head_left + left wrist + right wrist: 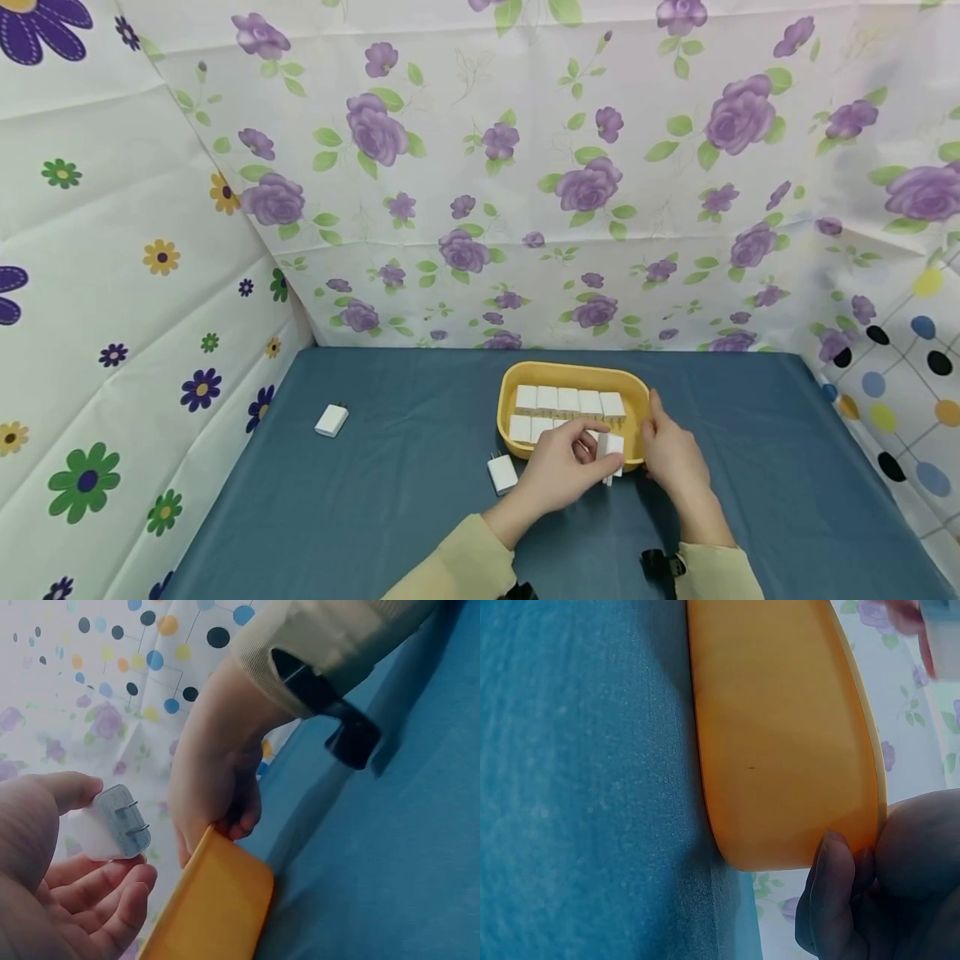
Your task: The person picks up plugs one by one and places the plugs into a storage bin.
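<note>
My left hand (pixel 558 468) pinches a white plug charger (pixel 611 447) over the near right part of a yellow tray (pixel 510 371). In the left wrist view the charger (pixel 112 825) sits between thumb and fingers, its two metal prongs pointing away from the palm. My right hand (pixel 675 454) grips the tray's right end, and the right wrist view shows its thumb and fingers (pixel 832 877) on either side of the rim. Inside the tray, white chargers (pixel 568 401) stand in two rows; my left hand hides part of the near row.
One loose white charger (pixel 502 474) lies by the tray's near left corner. Another charger (pixel 332 420) is farther left on the blue tablecloth (pixel 405 483). A flowered curtain (pixel 465 167) rises behind the table, with patterned sheets at both sides.
</note>
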`<action>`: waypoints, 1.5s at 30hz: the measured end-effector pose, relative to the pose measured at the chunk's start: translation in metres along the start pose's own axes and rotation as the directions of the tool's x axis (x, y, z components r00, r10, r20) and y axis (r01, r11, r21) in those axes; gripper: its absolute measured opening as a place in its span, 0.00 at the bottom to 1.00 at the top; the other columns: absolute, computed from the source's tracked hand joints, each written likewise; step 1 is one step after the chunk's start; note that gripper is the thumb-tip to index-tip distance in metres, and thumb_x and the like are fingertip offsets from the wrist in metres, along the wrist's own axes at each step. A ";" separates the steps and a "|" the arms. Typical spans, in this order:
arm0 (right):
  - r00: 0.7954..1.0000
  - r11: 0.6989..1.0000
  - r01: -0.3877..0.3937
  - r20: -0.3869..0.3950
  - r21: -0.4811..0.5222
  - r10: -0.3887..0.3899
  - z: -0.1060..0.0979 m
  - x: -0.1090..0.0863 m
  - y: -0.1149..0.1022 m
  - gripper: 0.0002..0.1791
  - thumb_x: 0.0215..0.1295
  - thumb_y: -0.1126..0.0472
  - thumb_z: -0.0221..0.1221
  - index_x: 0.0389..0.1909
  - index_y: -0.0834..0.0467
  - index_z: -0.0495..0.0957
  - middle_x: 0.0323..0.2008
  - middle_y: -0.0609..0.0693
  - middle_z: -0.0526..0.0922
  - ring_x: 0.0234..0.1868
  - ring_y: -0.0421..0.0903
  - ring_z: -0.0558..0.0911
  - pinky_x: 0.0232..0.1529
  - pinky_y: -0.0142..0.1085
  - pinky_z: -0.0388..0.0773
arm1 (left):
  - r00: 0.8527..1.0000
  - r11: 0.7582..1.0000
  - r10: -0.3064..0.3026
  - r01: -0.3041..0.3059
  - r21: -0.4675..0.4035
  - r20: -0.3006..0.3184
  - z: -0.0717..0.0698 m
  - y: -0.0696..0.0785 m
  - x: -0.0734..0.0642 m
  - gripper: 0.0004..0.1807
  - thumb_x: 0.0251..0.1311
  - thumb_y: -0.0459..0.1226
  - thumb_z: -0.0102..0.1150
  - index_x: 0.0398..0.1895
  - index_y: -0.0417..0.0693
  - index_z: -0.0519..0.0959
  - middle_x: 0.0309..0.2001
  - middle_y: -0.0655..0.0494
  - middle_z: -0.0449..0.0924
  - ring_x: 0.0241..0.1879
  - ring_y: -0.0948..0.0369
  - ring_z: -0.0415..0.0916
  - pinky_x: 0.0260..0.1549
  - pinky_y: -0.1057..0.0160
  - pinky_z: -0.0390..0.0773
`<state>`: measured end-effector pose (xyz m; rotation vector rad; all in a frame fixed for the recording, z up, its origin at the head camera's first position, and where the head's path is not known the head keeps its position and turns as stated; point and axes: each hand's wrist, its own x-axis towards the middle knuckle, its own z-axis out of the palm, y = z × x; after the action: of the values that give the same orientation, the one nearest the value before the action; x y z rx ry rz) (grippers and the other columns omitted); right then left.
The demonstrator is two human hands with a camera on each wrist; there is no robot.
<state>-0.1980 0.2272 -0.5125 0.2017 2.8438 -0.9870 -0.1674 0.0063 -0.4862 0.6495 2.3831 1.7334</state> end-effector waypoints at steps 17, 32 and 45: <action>1.000 1.000 0.007 -0.002 -0.019 -0.007 0.000 0.003 0.000 0.35 0.88 0.54 0.39 0.88 0.56 0.40 0.22 0.53 0.79 0.16 0.48 0.79 0.21 0.44 0.73 | 0.960 0.930 -0.218 0.259 0.262 -0.175 0.024 -0.013 0.059 0.23 0.66 0.56 0.72 0.53 0.51 0.84 0.15 0.61 0.75 0.11 0.61 0.69 0.13 0.64 0.68; 1.000 1.000 0.015 -0.002 -0.010 -0.015 0.001 0.001 0.001 0.36 0.88 0.53 0.39 0.89 0.52 0.39 0.20 0.52 0.79 0.16 0.48 0.80 0.21 0.44 0.74 | 0.962 0.660 -0.246 0.258 0.705 -0.122 0.054 -0.013 0.083 0.21 0.64 0.60 0.71 0.36 0.54 0.80 0.19 0.60 0.72 0.15 0.61 0.70 0.13 0.62 0.68; 1.000 1.000 0.010 -0.012 -0.005 -0.011 0.000 0.001 0.003 0.35 0.88 0.53 0.40 0.89 0.53 0.42 0.19 0.51 0.79 0.16 0.48 0.79 0.21 0.45 0.74 | 0.949 0.537 -0.289 0.268 0.800 -0.124 0.066 -0.009 0.095 0.23 0.63 0.61 0.72 0.39 0.53 0.82 0.26 0.57 0.76 0.21 0.60 0.74 0.18 0.60 0.74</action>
<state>-0.1983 0.2293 -0.5145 0.1930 2.8610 -0.9833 -0.2332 0.1008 -0.5027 0.2969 2.9857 0.4006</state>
